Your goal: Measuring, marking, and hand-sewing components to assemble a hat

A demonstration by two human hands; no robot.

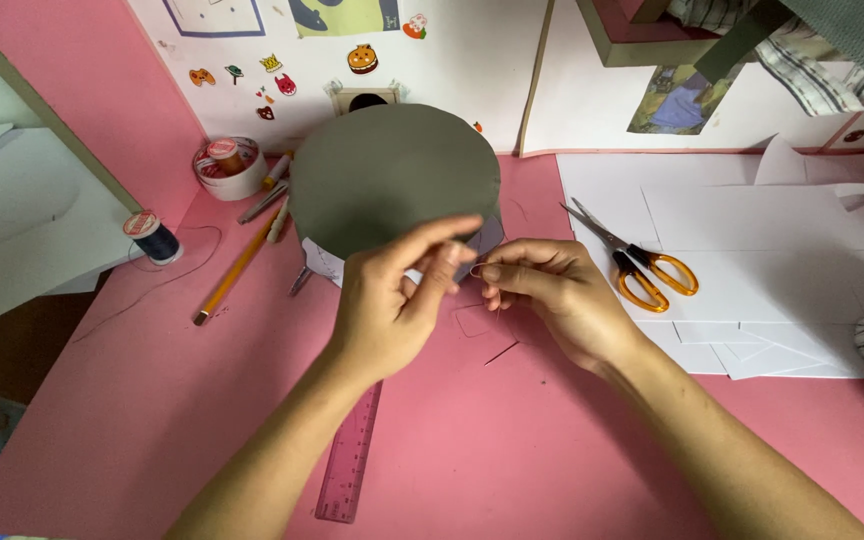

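Pink desk (152,420), grey card disc (392,175), perhaps needle (479,268)

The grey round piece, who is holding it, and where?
The left hand pinches the grey round piece at its lower edge. The right hand pinches something thin beside it, perhaps a needle; too small to tell.

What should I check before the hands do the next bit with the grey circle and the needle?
1. Left hand grips the grey circle at its lower edge: ok.
2. Right hand pinches the needle next to that edge: ok, though the needle is tiny.
3. Thread through the needle's eye: cannot tell.
4. Scissors close by on the white paper, blades shut: ok.
5. Thread spool upright on the pink table, off to the left: ok.
6. Ruler lies under the left forearm, may get nudged: not ok.
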